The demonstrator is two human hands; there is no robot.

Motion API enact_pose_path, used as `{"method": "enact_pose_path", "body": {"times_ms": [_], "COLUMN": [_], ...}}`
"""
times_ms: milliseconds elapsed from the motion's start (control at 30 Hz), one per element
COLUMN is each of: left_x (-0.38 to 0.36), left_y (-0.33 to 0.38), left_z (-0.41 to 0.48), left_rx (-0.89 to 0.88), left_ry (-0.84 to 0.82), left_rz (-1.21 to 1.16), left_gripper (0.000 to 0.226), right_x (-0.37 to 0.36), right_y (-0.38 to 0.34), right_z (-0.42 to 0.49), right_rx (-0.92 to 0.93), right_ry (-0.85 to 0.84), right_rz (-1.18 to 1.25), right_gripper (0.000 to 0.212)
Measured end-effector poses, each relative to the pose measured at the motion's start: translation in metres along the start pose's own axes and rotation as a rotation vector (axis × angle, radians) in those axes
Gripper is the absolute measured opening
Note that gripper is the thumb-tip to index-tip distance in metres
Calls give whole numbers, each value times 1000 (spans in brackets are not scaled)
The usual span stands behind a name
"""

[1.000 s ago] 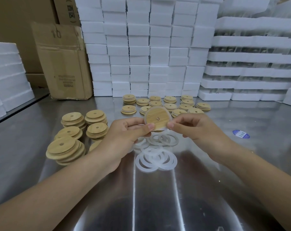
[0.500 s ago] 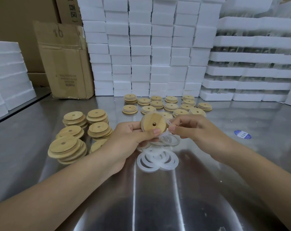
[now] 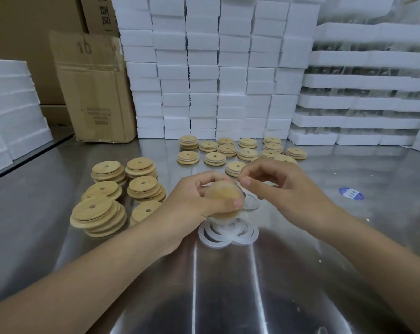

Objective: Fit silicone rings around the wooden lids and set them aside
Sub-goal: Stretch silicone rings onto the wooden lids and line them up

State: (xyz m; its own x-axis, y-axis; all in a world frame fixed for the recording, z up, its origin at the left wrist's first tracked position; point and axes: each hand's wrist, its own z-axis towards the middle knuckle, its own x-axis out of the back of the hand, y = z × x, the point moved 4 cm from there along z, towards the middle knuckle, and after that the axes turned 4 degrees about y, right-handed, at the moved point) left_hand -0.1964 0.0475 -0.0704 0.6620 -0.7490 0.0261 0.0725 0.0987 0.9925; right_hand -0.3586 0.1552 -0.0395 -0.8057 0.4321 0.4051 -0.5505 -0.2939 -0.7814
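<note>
The left hand (image 3: 192, 203) grips a blurred round wooden lid (image 3: 222, 200) above the steel surface (image 3: 228, 297). The right hand (image 3: 283, 186) pinches a translucent silicone ring (image 3: 252, 205) at the lid's 1 o'clock edge. Loose white rings (image 3: 224, 237) lie at its 6 o'clock.

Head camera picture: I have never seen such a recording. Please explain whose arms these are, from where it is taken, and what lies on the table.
There is no machine: a person wears one camera on the head, looking down at their own hands. The left hand holds a wooden lid, blurred; the right hand seems to pinch a clear ring at its edge. On the metal table lie loose rings, stacks of bare lids at left, and more lids at the back.
</note>
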Motion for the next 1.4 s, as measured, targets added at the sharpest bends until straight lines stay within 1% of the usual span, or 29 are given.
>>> {"method": "enact_pose_path", "body": {"times_ms": [133, 233, 367, 500, 567, 633, 733, 833, 967, 1100, 1200, 1300, 1400], "left_x": [2, 3, 3, 4, 7, 11, 18, 25, 26, 27, 26, 27, 27], "left_y": [1, 1, 2, 5, 7, 9, 13, 12, 11, 11, 10, 8, 4], "left_z": [0, 2, 2, 3, 5, 5, 6, 8, 8, 9, 9, 10, 10], "left_rx": [-63, -121, -204, -259, -242, -223, -207, -153, -92, -107, -136, -115, -90], "left_ry": [-10, 7, 32, 5, -22, -31, -78, -124, -179, -172, -155, -145, -167], "left_rz": [-45, -27, 71, 200, 260, 250, 320, 372, 332, 322, 322, 309, 327], "left_gripper": [21, 22, 26, 27, 30, 30, 16, 11, 18, 17, 19, 29, 34], "right_x": [-2, -6, -6, -1, 1, 2, 6, 8, 9, 9, 7, 7, 4], "right_y": [1, 0, 1, 1, 1, 3, 5, 5, 6, 10, 11, 13, 15], "right_z": [-3, -5, -5, -4, -3, -2, -1, 0, 0, 0, 1, 0, 0], "right_rx": [15, 27, 28, 20, 8, -14, -53, -77, -105, -121, -122, -125, -128], "right_ry": [3, -9, -18, -71, -137, -179, -196, -215, -231, -220, -196, -172, -200], "right_rz": [-57, -57, -139, -148, -138, -136, -124, -103, -57, -33, -8, 24, -15], "right_gripper": [11, 8, 7, 12, 15, 16, 17, 17, 17, 19, 26, 32, 28]}}
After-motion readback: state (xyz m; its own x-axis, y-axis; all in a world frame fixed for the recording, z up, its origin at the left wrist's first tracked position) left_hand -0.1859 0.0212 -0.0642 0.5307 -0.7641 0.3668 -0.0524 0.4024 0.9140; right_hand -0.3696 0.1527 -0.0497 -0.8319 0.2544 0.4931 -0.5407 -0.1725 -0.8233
